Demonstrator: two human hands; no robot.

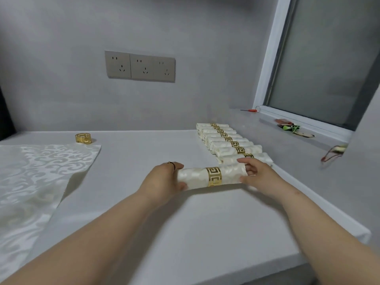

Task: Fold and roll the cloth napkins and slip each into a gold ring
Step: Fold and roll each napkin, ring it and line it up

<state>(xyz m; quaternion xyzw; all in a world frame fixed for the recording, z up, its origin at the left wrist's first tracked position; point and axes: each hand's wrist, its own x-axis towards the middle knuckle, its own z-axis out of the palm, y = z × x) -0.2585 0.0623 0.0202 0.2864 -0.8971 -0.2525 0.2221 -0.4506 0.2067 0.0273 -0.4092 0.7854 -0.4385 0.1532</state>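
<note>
Above the table (144, 212), both hands, left (164, 177) and right (255, 173), curl their fingers round the ends of a ringed roll (197, 177), just beside the finished row (230, 144).

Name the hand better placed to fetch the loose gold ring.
Probably left: the left hand holds the roll at the end nearer the loose ring; the right hand is beside the finished row.

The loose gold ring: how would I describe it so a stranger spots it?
Look below and left of the wall sockets to the back of the grey table. There, beside the far corner of the flat patterned cloth, stands the loose gold ring. Unlike the other rings, it holds no napkin.
</note>
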